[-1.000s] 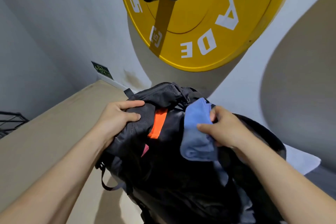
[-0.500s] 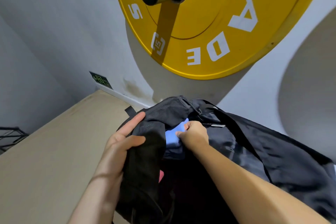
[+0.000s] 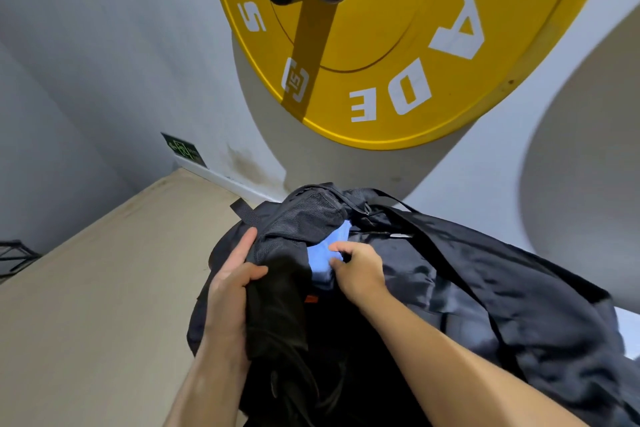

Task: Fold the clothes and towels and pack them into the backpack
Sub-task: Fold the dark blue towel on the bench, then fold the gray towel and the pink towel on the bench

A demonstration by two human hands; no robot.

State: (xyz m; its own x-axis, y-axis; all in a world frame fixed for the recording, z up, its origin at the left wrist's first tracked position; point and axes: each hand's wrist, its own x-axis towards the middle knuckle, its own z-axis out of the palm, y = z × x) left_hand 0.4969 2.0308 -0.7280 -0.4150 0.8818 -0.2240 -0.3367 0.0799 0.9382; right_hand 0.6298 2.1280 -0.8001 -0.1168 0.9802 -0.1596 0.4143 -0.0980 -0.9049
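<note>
The right hand (image 3: 358,272) pinches a folded blue cloth (image 3: 327,258) down inside the black backpack (image 3: 485,288). The left hand (image 3: 232,291) grips the backpack's front flap, holding the mouth apart. The backpack lies on a tan tabletop (image 3: 97,288); a yellow weight plate (image 3: 398,45) hangs overhead against the wall.

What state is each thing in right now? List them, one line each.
backpack: open, lying on the surface, its flap held up.
blue cloth: folded, mostly pushed into the backpack's opening.
left hand: fingers closed on the backpack's flap.
right hand: fingers pressing on the blue cloth.
orange item: inside the backpack, nearly hidden.
yellow weight plate: mounted on a metal bar end.
</note>
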